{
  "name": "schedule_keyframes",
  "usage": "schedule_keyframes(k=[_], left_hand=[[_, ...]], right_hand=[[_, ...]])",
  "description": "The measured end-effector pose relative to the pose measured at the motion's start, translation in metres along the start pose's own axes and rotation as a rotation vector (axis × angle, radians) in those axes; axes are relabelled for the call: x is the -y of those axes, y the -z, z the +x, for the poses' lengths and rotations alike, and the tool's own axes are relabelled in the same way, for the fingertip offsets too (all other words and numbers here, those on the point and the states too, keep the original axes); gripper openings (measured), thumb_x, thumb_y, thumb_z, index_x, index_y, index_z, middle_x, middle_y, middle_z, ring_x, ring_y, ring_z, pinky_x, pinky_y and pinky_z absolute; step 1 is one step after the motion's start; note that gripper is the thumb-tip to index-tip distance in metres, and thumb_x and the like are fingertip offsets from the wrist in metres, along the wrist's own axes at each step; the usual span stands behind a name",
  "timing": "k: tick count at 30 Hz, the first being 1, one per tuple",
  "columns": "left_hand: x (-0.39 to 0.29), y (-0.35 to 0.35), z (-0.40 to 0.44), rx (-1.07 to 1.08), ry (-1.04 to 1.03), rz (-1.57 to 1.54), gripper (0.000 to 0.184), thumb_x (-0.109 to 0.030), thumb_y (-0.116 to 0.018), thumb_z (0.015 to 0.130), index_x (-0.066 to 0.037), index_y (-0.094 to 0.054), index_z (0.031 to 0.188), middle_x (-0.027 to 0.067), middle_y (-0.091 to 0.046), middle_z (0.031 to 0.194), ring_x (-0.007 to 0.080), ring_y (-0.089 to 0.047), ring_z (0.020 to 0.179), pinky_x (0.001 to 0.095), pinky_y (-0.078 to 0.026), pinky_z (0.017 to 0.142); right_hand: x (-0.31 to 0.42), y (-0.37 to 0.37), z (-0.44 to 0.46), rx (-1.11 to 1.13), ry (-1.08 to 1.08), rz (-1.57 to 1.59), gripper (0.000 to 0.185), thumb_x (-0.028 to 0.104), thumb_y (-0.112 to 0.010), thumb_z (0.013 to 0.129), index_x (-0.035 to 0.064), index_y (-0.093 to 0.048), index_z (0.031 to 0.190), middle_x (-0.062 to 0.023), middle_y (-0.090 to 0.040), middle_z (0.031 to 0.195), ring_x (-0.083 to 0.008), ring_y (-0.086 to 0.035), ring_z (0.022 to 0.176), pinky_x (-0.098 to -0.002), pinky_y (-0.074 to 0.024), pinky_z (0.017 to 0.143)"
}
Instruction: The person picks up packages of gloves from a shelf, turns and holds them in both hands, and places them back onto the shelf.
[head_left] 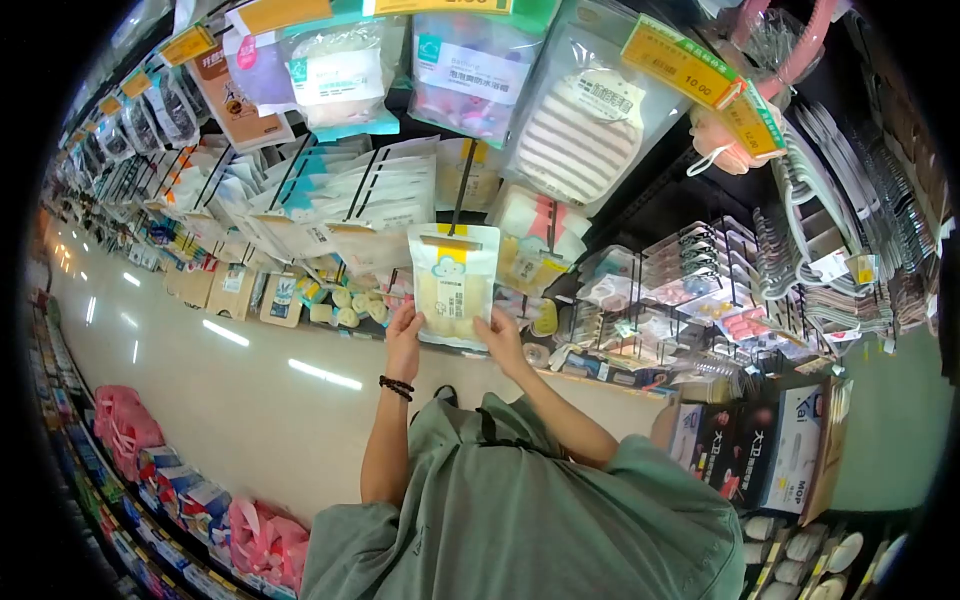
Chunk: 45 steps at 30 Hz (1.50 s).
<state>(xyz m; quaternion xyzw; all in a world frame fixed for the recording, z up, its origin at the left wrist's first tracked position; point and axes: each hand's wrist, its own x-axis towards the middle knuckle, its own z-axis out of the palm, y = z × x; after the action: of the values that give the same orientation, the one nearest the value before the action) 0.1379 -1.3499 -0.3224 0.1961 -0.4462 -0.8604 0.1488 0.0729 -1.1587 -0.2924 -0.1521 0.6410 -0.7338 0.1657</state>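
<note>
A white and yellow flat pouch [454,285] with a cloud print and a clear lower window is held upright in front of the shelf. At its lower left corner my left hand [404,335] grips the edge, a dark bead bracelet on the wrist. My right hand [499,336] pinches the lower right corner. The pouch's top overlaps the end of a black display hook [463,190]; whether it hangs on the hook I cannot tell. Just right of it hang more soft packs [543,240] with pink and yellow labels.
Above hang bagged shower caps [478,75] and a striped bath mitt pack [580,135]. Rows of white pouches [350,205] fill hooks to the left. Clothes hangers [815,200] and mop boxes [760,445] are at right. Pink bags [265,540] stand across the aisle floor [230,390].
</note>
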Motion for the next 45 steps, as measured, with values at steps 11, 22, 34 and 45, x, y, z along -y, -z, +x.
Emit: schedule_keyframes(k=[11,22,34,45], left_hand=[[-0.017,-0.010,0.019,-0.032,0.028,-0.010,0.040,-0.004,-0.058,0.095,0.006,-0.049,0.132,0.0108,-0.061,0.125,0.0162,-0.056,0.112,0.0290,-0.043,0.096],[-0.023,-0.054,0.127,-0.075,-0.065,0.109,0.039,-0.003,-0.055,0.093,0.007,-0.052,0.130,0.0120,-0.062,0.120,0.0190,-0.057,0.108,0.0286,-0.042,0.094],[0.099,-0.005,0.080,-0.277,-0.246,0.646,0.029,-0.004,-0.057,0.091,0.005,-0.059,0.118,0.0152,-0.064,0.115,0.0249,-0.060,0.105,0.0345,-0.046,0.092],[0.209,-0.020,-0.086,0.525,0.245,1.002,0.026,-0.008,-0.056,0.089,-0.001,-0.065,0.112,0.0103,-0.069,0.084,0.0203,-0.066,0.080,0.0326,-0.052,0.074]], right_hand=[[0.003,-0.008,0.015,-0.070,-0.060,0.062,0.039,0.010,-0.059,0.096,-0.0008,-0.050,0.133,-0.0057,-0.066,0.111,-0.0063,-0.059,0.093,-0.0223,-0.0473,0.078],[0.011,0.015,0.010,-0.101,-0.335,-0.024,0.061,0.015,-0.059,0.096,0.0096,-0.029,0.148,-0.0110,-0.063,0.116,-0.0158,-0.062,0.098,-0.0278,-0.0495,0.081],[-0.031,0.118,-0.144,-0.285,-0.564,0.136,0.027,0.015,-0.049,0.099,0.0040,-0.054,0.124,-0.0096,-0.066,0.106,-0.0172,-0.063,0.092,-0.0313,-0.0513,0.079],[-0.005,0.203,-0.242,-0.589,-0.418,0.357,0.025,0.022,-0.049,0.101,0.0062,-0.058,0.119,-0.0088,-0.065,0.104,-0.0180,-0.064,0.094,-0.0308,-0.0522,0.080]])
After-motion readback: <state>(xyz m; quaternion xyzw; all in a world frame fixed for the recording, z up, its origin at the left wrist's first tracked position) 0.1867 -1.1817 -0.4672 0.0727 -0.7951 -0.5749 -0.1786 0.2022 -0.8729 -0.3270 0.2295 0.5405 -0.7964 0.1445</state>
